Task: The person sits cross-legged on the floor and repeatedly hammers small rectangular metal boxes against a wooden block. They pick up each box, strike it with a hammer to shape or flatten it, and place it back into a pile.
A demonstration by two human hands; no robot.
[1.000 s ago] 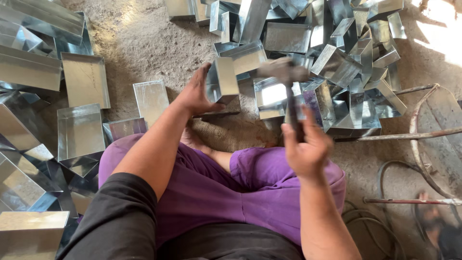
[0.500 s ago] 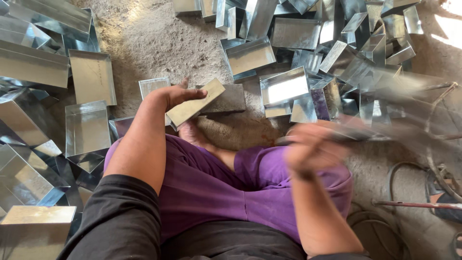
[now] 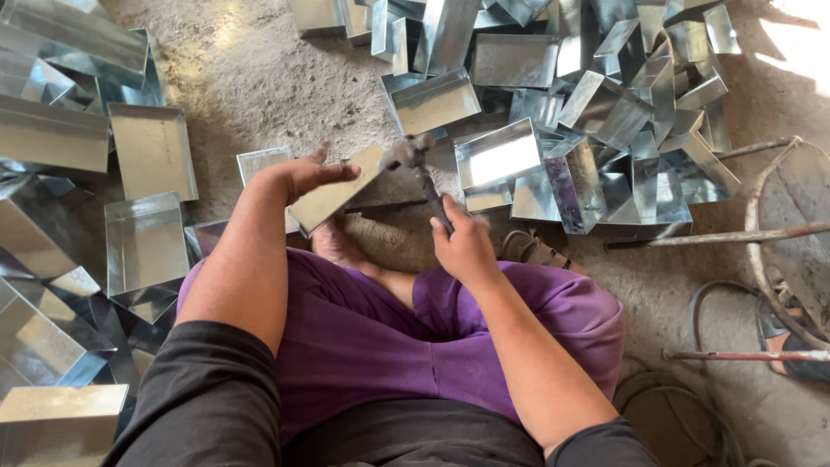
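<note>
My left hand (image 3: 298, 177) grips a shiny sheet-metal tray (image 3: 335, 190), held tilted on edge above my knees. My right hand (image 3: 462, 242) is closed around the handle of a hammer (image 3: 421, 169). The hammer's dark head rests against the tray's upper right end. I sit on the ground in purple trousers (image 3: 363, 337), with a bare foot showing under the tray.
A big heap of folded metal trays (image 3: 596, 112) lies ahead and to the right. More finished trays (image 3: 147, 242) are stacked on the left. A rusty metal frame (image 3: 778, 233) and cables lie at the right on the dusty floor.
The hammer swung from a raised position on the right down onto the tray's end. My left hand turned the tray and shifted it slightly toward me.
</note>
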